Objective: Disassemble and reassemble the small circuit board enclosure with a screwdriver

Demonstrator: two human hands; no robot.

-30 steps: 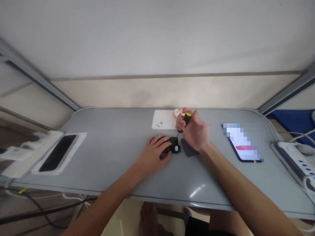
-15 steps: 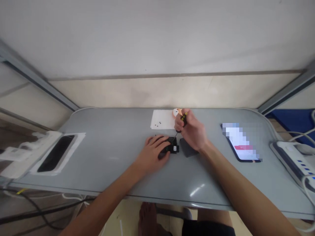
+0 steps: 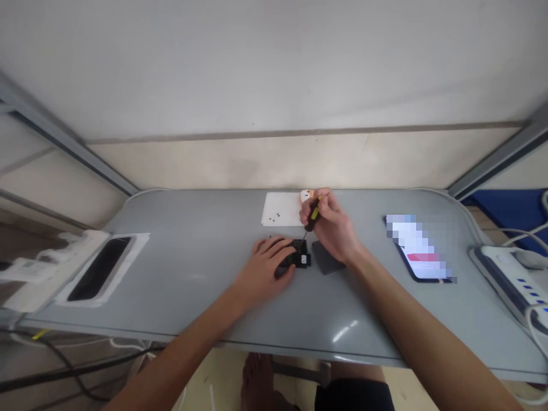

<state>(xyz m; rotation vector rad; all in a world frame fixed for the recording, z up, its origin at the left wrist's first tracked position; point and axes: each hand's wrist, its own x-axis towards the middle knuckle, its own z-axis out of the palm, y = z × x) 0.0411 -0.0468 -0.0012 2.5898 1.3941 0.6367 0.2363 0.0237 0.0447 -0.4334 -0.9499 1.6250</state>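
Screwdriver [image 3: 315, 217] at the black gadget [image 3: 298, 260]

Through the head camera I see the left hand [image 3: 269, 262] holding the gadget against the grey table [image 3: 192, 245]. The right hand [image 3: 337, 231] grips the tilted screwdriver, its tip down at the gadget; I can't tell whether they touch. Just beside lies a dark flat piece [image 3: 326, 262], partly hidden by that hand. Beyond, small dark bits [image 3: 278, 215] sit on white paper [image 3: 282, 204].

Open tabletop [image 3: 192, 245] left of hands [image 3: 269, 262] [image 3: 336, 228], lit phone [image 3: 415, 248] obstructing right
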